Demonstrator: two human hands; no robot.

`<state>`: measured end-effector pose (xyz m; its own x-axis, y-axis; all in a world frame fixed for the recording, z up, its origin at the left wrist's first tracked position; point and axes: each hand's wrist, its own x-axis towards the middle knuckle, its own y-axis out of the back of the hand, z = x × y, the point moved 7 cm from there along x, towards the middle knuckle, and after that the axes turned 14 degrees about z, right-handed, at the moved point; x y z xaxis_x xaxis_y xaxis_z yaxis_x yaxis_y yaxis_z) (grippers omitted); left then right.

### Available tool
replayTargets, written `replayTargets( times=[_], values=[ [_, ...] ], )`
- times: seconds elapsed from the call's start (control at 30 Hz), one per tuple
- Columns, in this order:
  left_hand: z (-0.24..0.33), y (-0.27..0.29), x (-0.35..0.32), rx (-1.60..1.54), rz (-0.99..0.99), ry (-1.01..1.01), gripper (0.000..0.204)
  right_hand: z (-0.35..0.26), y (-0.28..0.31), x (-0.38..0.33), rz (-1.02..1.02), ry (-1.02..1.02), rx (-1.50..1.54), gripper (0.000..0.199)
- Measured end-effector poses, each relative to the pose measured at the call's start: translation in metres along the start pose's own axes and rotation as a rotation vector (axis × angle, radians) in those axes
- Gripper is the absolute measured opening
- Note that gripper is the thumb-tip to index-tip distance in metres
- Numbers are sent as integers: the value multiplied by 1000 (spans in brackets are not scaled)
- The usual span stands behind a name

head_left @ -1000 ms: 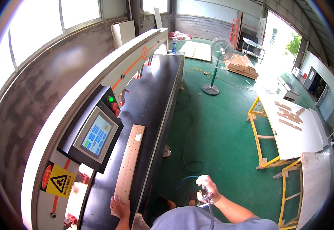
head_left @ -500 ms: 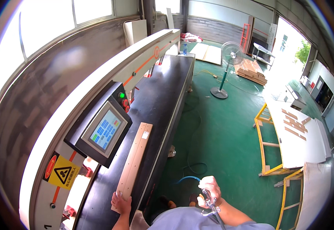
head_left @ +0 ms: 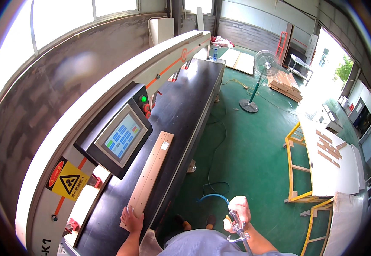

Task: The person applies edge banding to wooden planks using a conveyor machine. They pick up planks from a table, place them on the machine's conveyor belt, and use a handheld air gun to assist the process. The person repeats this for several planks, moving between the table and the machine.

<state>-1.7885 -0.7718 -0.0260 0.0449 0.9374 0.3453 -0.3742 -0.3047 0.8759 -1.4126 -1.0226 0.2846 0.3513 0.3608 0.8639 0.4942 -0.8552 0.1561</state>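
Note:
A long pale wooden strip (head_left: 150,173) with a row of small holes lies lengthwise on the black bed (head_left: 185,98) of a long machine. My left hand (head_left: 131,219) rests on the strip's near end, fingers spread over it. My right hand (head_left: 236,210) is closed around a metal air-blow gun (head_left: 239,226), held over the green floor to the right of the machine. A blue hose (head_left: 213,197) curls on the floor just beyond that hand.
A touch-screen panel (head_left: 120,137) with round buttons hangs over the bed on the left. A yellow warning sticker (head_left: 68,180) sits on the white machine arch. A standing fan (head_left: 263,68), stacked boards (head_left: 285,85) and a yellow-framed table (head_left: 327,164) with wood pieces stand to the right.
The view has shifted slightly along the machine. My left hand stays on the strip's near end and my right hand keeps hold of the air gun, now a little lower.

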Motion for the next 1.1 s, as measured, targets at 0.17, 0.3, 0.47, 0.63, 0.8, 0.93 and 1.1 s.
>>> replayTargets(
  times=[0.17, 0.3, 0.47, 0.63, 0.8, 0.93, 1.1],
  values=[
    [3, 1, 4, 13, -3, -4, 86, 2, -5, -2, -26, 8, -18, 43],
    [4, 3, 5, 20, -20, 15, 87, 6, -10, -7, -75, 0, -28, 45],
    [6, 2, 5, 30, -19, 17, 87, 11, -17, -15, -148, 8, -82, 48],
    [2, 2, 4, 11, -12, 21, 86, 3, -27, -11, -189, -29, -62, 50],
    [2, -1, 2, 4, -14, 24, 87, -1, -34, -15, -224, -25, -11, 52],
    [4, 0, 3, 12, -12, 26, 87, -2, -38, -20, -263, -27, 18, 51],
    [-2, -2, 2, 8, 4, 4, 86, 2, -46, -25, -394, -46, 1, 48]
  ],
)
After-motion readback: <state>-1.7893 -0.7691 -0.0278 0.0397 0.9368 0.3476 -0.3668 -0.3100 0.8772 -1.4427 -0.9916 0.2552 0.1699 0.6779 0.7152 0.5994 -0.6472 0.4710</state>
